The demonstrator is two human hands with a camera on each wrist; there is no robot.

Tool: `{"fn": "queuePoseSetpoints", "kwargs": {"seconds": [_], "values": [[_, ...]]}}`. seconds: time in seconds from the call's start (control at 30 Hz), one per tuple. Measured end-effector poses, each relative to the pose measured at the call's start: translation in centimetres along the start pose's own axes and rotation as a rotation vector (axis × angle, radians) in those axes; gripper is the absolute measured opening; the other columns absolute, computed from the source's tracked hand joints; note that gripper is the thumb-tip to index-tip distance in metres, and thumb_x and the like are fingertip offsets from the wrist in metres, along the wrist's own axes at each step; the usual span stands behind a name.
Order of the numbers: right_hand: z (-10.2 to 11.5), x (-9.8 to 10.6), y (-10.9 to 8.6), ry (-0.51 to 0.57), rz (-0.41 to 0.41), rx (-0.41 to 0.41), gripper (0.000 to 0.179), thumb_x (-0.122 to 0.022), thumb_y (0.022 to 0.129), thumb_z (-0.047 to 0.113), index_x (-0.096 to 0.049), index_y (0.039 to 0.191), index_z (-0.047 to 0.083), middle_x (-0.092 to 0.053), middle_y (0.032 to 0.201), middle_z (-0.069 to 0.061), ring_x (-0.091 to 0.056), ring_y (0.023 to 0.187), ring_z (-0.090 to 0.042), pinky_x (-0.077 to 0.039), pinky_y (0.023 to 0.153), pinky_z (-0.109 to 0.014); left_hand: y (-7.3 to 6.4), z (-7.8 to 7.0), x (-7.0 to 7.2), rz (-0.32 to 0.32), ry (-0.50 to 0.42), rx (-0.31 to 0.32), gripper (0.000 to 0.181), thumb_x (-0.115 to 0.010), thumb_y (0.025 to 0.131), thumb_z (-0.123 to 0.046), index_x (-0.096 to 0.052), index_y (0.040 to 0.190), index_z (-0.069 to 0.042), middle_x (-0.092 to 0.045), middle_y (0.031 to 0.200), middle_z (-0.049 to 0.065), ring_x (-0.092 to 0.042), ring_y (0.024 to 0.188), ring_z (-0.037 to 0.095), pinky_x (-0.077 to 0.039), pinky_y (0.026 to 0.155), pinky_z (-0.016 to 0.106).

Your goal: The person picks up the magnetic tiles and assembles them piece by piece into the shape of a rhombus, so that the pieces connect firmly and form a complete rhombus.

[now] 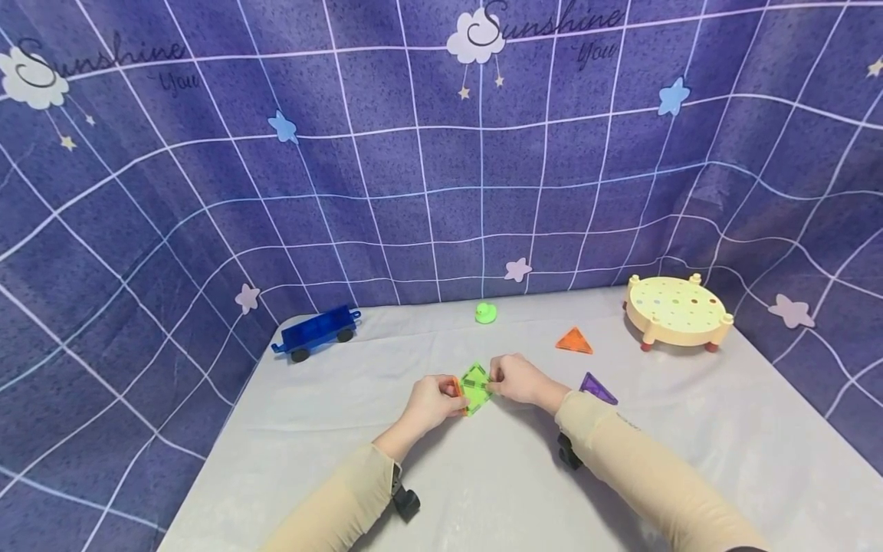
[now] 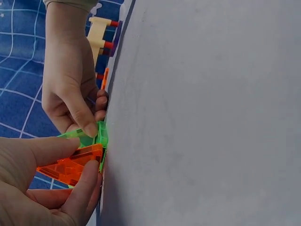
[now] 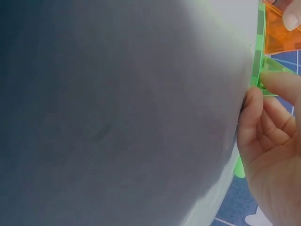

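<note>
My left hand (image 1: pixel 430 404) pinches an orange triangular magnetic tile (image 2: pixel 70 165) between thumb and fingers. The orange tile stands upright along the left side of a green translucent tile (image 1: pixel 474 397) at the middle of the table. From the other side my right hand (image 1: pixel 517 379) pinches a second green piece, a triangular tile (image 3: pixel 277 67), with thumb and forefinger. That piece rises from the flat green one in the right wrist view. Part of the green pieces is covered by my fingers.
A loose orange triangle (image 1: pixel 575 342) and a purple triangle (image 1: pixel 598 389) lie to the right, the purple one beside my right forearm. Farther back are a blue toy wagon (image 1: pixel 317 330), a green rubber duck (image 1: pixel 486 313) and a cream pegged stand (image 1: pixel 676 310). A patterned curtain (image 1: pixel 441 192) borders the table.
</note>
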State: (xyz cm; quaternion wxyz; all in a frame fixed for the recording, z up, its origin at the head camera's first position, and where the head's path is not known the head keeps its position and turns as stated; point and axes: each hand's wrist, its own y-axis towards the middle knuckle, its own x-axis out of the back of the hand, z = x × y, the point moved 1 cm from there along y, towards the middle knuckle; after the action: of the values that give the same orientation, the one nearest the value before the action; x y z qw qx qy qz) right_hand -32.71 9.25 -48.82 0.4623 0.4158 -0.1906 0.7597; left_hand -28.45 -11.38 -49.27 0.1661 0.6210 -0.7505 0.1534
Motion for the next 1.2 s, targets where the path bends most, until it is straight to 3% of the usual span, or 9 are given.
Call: {"fn": "queuePoseSetpoints", "kwargs": {"seconds": [0.13,0.43,0.93,1.07,1.2], "values": [[-0.1,0.0,0.0,0.064,0.014,0.022,0.023,-0.077,0.088,0.006,-0.059,0.076,0.011,-0.059,0.059,0.005,-0.053,0.047,-0.007,-0.047,0.049,-0.023,0.1,0.0,-0.1,-0.007,0.012,-0.011,0.047,-0.081,0.084,-0.001,-0.063,0.125,0.014,-0.064,0.083,0.005,-0.070,0.071,0.016,-0.059,0.063,0.027],[-0.5,0.1,0.1,0.115,0.018,0.053,0.022,-0.081,0.086,0.005,-0.061,0.077,0.010,-0.062,0.062,0.006,-0.056,0.050,-0.006,-0.049,0.050,-0.023,0.1,-0.1,-0.1,-0.024,0.085,-0.064,0.051,-0.084,0.083,-0.006,-0.063,0.125,0.015,-0.066,0.084,0.005,-0.068,0.067,0.013,-0.058,0.059,0.026],[0.1,0.3,-0.1,0.120,0.039,0.066,0.019,-0.080,0.085,0.001,-0.063,0.079,0.005,-0.064,0.065,0.000,-0.056,0.051,-0.007,-0.048,0.051,-0.022,0.0,-0.1,0.0,-0.043,0.149,-0.055,0.054,-0.088,0.081,-0.013,-0.062,0.121,0.012,-0.063,0.082,0.007,-0.065,0.058,0.012,-0.056,0.053,0.026],[0.3,0.3,0.0,0.121,0.052,0.055,0.017,-0.080,0.086,0.001,-0.064,0.081,0.005,-0.065,0.066,-0.002,-0.056,0.052,-0.007,-0.048,0.052,-0.022,0.0,0.0,0.3,-0.047,0.198,-0.066,0.053,-0.089,0.079,-0.017,-0.064,0.117,0.009,-0.063,0.096,0.014,-0.065,0.058,0.010,-0.055,0.054,0.025],[0.5,0.3,0.2,0.118,0.061,0.034,0.016,-0.079,0.086,0.001,-0.065,0.082,0.005,-0.067,0.068,-0.002,-0.058,0.053,-0.008,-0.050,0.053,-0.023,-0.2,-0.1,0.7,-0.041,0.241,-0.090,0.061,-0.090,0.078,-0.022,-0.063,0.124,0.008,-0.060,0.115,0.024,-0.064,0.056,0.009,-0.055,0.053,0.025]]}}
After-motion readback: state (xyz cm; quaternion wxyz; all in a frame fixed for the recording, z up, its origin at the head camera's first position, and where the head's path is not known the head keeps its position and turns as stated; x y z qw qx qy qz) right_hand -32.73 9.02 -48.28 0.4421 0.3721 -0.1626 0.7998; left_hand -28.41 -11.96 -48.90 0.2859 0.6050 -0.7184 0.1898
